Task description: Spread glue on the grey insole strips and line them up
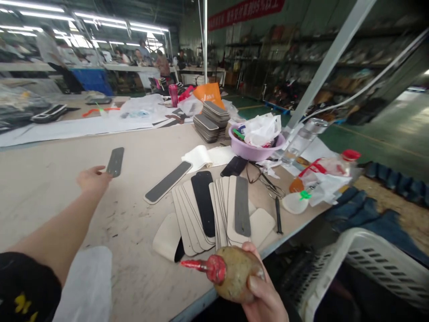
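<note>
My left hand [94, 180] reaches over the table at the left, its fingers closed on the near end of a small grey strip [115, 162] with rounded corners. Low in the view, my right hand [263, 286] grips a yellowish squeeze bottle [236, 273] with a red nozzle pointing left. Just beyond the bottle lie fanned cream pieces [191, 223] with rounded ends. A black strip [203, 201] and a grey strip [241, 208] rest on them. Between my hands lies a cream-edged grey strip [167, 182], set at a slant.
Stacked grey pieces [211, 120] stand at the back beside a purple basin [250, 151] of bags. Scissors [273, 188], a plastic bottle [330, 165] and a glass jar [303, 141] sit along the right edge. A white basket [368, 250] stands below. Several people work far behind.
</note>
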`<state>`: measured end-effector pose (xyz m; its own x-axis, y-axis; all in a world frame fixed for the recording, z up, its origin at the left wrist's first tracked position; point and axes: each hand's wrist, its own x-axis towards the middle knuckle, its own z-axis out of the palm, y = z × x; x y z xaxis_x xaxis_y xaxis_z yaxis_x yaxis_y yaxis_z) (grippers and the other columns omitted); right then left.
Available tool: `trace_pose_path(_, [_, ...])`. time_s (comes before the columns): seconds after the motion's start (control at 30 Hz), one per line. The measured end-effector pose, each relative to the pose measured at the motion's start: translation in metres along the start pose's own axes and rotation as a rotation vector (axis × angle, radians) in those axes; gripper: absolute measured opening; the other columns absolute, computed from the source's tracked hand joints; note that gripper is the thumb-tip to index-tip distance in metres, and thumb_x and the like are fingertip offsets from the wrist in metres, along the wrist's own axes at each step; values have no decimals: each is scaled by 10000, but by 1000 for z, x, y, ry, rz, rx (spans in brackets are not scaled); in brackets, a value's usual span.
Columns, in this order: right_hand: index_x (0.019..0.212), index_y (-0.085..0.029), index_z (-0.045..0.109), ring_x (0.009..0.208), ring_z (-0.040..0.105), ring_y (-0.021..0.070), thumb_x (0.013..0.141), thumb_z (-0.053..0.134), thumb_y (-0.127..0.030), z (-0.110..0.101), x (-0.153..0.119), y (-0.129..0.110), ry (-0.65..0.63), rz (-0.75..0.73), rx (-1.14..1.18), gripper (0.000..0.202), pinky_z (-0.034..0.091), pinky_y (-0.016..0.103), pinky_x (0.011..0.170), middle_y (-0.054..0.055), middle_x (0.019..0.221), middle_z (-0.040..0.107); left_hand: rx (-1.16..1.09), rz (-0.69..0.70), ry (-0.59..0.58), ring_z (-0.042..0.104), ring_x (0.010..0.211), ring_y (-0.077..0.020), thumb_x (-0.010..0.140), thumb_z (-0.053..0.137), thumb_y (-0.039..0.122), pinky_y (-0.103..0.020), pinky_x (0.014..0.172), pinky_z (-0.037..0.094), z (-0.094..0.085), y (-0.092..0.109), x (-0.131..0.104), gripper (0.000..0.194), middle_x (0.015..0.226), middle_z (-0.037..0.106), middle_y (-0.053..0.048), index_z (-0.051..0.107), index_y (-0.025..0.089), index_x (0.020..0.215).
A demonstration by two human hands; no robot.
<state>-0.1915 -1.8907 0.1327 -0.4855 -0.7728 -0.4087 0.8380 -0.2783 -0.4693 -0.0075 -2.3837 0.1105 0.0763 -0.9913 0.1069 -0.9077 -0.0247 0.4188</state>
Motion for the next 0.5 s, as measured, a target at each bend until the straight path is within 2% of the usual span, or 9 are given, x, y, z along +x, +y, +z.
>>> trace_pose_path(0.07, [1084,-266,552,1001,617,288,603,754,-330,-5,0,0,-43,-21,-7,526,492,484,862,70,1101,628,-135,43,10,635,780,-170,799,478,316,-297,708,524,-2,14,-24,397,859,618,1,559,172,1160])
trace_pose_path(0.1, [1106,-265,552,1003,615,291,619,744,-341,-9,0,0,-67,-31,-10,529,492,490,860,79,1108,626,-200,96,-15,640,778,-158,827,446,352,-274,689,530,-2,24,-42,402,902,632,-11,553,178,1173])
trace_pose_path(0.13, [1127,-266,553,1002,616,293,636,732,-353,-13,0,0,-89,-41,-10,530,493,497,858,87,1117,623,-257,166,-55,642,792,-148,839,444,387,-256,700,534,-3,36,-63,381,916,646,-8,574,197,1143])
trace_pose_path(0.2, [1152,-273,559,988,624,290,663,713,-364,-22,0,-1,-117,-59,2,521,497,504,851,98,1137,620,-328,347,-161,638,824,-139,783,568,415,-247,792,524,-7,61,-117,265,896,669,28,658,250,971])
trace_pose_path(0.23, [1156,-277,565,975,631,286,671,708,-367,-25,0,-2,-115,-73,15,514,503,503,843,101,1144,620,-361,468,-216,631,868,-139,767,606,422,-248,835,513,-9,75,-148,216,929,672,40,678,275,908])
trace_pose_path(0.3, [1154,-286,580,948,645,277,679,708,-362,-31,-1,-4,-88,-108,42,498,523,483,815,101,1143,628,-430,921,-414,611,940,-156,819,586,405,-288,893,488,-14,101,-212,201,1007,664,0,686,272,931])
trace_pose_path(0.37, [1143,-291,599,924,658,273,672,721,-350,-35,-2,-7,-43,-140,73,490,548,451,768,93,1116,647,-463,1272,-530,585,980,-157,862,550,355,-299,904,471,-14,124,-268,218,1043,651,-38,655,242,1015])
trace_pose_path(0.43, [1117,-301,620,902,668,272,656,740,-335,-38,-4,-9,19,-169,115,478,566,428,717,76,1076,670,-367,1482,-611,572,980,-172,842,554,300,-330,923,450,-4,141,-310,231,1063,631,-62,622,214,1045])
trace_pose_path(0.5, [1083,-314,639,895,674,268,632,761,-316,-41,-5,-12,84,-191,166,467,573,418,700,55,1051,686,-210,1621,-655,566,976,-206,788,590,283,-363,923,440,13,151,-336,200,1017,630,-83,621,199,966])
